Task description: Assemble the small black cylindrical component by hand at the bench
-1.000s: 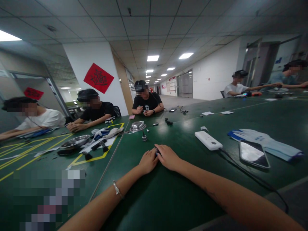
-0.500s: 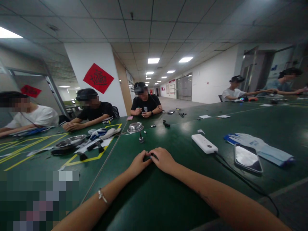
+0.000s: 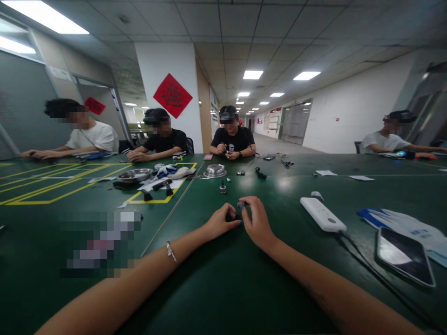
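Note:
My left hand rests low over the green table, its fingers curled and its thumb stretched toward the right. Something dark shows between thumb and fingers, too small and shadowed to name. Close beside it, my right hand pinches a small grey-blue piece between thumb and fingertips. The hands are slightly apart. Beyond them on the table stands a small metal part with a dark upright stem. An upturned metal bowl lies behind that part.
To the right are a white power strip with a black cable, a phone and blue-white gloves. At left, a metal dish and more gloves lie by yellow tape. Several people sit around the table.
The view has swung left and down. My hands, touching before, have parted a little, and my right fingers have lifted with the small grey-blue piece now showing.

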Action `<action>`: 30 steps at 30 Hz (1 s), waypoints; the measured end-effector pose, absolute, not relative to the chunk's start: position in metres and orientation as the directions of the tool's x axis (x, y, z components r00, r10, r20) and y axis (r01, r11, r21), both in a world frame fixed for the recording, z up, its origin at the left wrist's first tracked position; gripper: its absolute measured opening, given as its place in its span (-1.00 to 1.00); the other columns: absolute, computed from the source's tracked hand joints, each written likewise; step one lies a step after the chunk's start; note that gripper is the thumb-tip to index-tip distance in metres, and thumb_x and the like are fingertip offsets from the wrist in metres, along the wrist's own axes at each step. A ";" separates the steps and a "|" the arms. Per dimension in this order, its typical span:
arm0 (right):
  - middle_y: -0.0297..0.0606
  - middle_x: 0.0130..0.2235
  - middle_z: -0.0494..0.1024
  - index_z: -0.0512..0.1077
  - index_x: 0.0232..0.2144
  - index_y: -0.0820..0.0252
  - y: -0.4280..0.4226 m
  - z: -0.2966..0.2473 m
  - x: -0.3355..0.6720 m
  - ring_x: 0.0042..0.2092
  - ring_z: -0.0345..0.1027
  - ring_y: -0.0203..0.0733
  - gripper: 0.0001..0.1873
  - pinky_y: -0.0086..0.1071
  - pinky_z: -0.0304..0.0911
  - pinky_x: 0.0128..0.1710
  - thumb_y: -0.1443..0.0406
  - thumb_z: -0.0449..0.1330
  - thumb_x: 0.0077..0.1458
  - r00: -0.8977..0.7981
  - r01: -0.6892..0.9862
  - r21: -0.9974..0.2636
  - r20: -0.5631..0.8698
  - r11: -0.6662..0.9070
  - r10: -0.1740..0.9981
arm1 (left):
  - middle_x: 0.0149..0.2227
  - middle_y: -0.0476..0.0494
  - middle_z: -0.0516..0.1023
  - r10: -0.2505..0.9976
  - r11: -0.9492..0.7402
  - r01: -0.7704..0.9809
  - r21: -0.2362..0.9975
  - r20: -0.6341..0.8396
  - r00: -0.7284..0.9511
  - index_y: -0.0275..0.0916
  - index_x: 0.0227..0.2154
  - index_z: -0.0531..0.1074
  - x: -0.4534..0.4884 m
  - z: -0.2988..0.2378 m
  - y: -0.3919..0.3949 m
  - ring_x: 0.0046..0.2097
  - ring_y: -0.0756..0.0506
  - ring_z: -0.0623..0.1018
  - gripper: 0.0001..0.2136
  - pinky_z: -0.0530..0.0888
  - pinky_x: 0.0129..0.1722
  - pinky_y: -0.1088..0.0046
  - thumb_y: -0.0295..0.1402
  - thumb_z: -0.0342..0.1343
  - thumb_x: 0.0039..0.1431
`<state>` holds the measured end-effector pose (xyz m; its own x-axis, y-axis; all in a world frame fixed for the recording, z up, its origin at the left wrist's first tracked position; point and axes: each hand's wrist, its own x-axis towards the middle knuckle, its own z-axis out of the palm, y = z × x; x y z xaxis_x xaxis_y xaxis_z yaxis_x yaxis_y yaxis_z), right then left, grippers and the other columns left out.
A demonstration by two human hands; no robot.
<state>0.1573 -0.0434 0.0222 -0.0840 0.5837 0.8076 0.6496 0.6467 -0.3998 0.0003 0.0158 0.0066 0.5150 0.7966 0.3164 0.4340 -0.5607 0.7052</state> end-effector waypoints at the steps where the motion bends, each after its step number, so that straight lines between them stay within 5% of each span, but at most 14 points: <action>1: -0.13 -0.15 0.39 0.29 -0.11 0.18 -0.044 0.024 0.158 -0.08 0.24 -0.11 -0.73 -0.22 0.14 -0.05 0.36 -0.08 0.16 -0.063 0.652 -0.400 0.818 0.645 0.571 | -0.40 0.03 0.41 0.801 -0.540 0.394 0.744 0.310 0.512 -0.22 -0.23 0.21 0.001 0.005 0.016 -0.31 -0.04 0.45 -0.63 0.38 -0.24 0.39 -0.32 0.22 -0.08; 5: -0.16 -0.17 0.42 0.34 -0.17 0.17 -0.042 0.028 0.163 -0.09 0.23 -0.10 -0.77 -0.22 0.09 -0.06 0.36 -0.04 0.15 -0.155 0.709 -0.338 0.781 0.619 0.605 | -0.43 0.11 0.37 0.802 -0.515 0.301 0.803 0.328 0.499 -0.19 -0.05 0.01 0.002 0.000 0.015 -0.34 -0.01 0.46 -0.38 0.39 -0.26 0.43 -0.40 0.26 -0.13; 9: -0.23 -0.27 0.45 0.39 -0.25 0.19 -0.036 0.024 0.165 -0.20 0.25 -0.16 -0.83 -0.30 0.09 -0.18 0.39 0.07 0.07 -0.346 0.750 -0.266 0.623 0.606 0.702 | -0.43 0.11 0.34 0.777 -0.558 0.317 0.767 0.348 0.525 -0.21 -0.04 -0.02 0.001 0.001 0.014 -0.38 0.01 0.43 -0.37 0.34 -0.32 0.47 -0.41 0.24 -0.12; 30: -0.24 -0.26 0.40 0.39 -0.21 0.22 -0.028 0.013 0.162 -0.21 0.28 -0.22 -0.80 -0.34 0.20 -0.19 0.42 0.09 0.07 -0.307 0.710 -0.429 0.525 0.559 0.794 | -0.33 -0.01 0.36 0.753 -0.596 0.385 0.704 0.323 0.573 -0.22 -0.02 0.02 -0.001 0.001 0.014 -0.33 -0.04 0.44 -0.44 0.35 -0.34 0.43 -0.31 0.19 -0.04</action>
